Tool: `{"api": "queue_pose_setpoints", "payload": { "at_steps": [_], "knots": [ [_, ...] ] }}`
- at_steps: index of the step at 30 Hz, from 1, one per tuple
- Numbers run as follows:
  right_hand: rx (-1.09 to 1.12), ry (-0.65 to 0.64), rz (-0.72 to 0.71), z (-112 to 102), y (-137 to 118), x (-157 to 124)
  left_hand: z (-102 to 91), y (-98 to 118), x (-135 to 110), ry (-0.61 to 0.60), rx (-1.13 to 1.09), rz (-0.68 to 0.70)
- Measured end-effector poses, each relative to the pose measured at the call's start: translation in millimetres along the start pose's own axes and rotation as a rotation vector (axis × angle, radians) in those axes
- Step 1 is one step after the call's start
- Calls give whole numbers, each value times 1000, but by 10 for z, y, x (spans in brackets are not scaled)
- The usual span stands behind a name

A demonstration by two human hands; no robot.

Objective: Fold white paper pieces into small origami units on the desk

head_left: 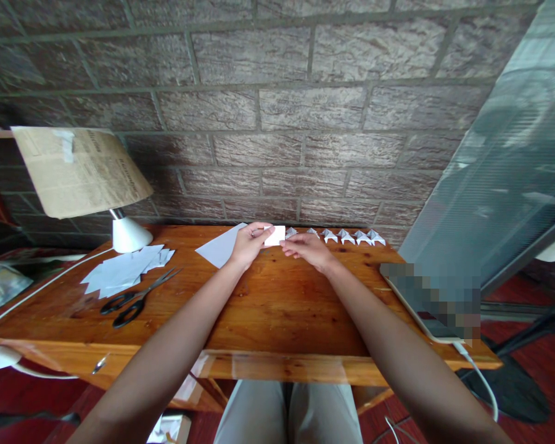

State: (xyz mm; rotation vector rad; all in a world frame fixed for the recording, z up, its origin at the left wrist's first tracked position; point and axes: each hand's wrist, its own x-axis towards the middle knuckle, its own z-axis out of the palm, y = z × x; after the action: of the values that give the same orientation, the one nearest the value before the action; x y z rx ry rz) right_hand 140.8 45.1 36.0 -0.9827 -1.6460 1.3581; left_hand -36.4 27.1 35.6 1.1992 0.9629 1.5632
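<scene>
A small white piece of paper (pixel 275 235) is held up over the middle of the desk. My left hand (pixel 250 243) grips it from the left, with the thumb on its face. At its lower right corner, the fingers of my right hand (pixel 308 248) are pinched on the edge. Behind my hands, several small folded paper shapes (pixel 345 236) stand in a row along the wall side. A larger white sheet (pixel 219 245) lies flat beside my left hand, partly covered by it.
On the left lie black-handled scissors (pixel 136 299) and a pile of cut paper (pixel 123 271), near a lamp (pixel 130 234) with a newsprint-like shade. A tablet (pixel 425 302) with a plugged-in cable rests at the desk's right edge. A brick wall (pixel 277 148) closes off the back.
</scene>
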Motion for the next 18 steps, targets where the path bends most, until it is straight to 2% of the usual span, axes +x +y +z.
{"api": "queue_pose_setpoints", "payload": {
  "at_steps": [6,13,18],
  "knots": [
    [102,-1,16,37,14,-4,6,-5,1,-22,-10,19],
    [99,-38,-59,15,29,13,6,4,-7,-33,-23,44],
    [107,-10,-118,30,-14,4,-5,0,2,-22,-59,56]
  ]
}}
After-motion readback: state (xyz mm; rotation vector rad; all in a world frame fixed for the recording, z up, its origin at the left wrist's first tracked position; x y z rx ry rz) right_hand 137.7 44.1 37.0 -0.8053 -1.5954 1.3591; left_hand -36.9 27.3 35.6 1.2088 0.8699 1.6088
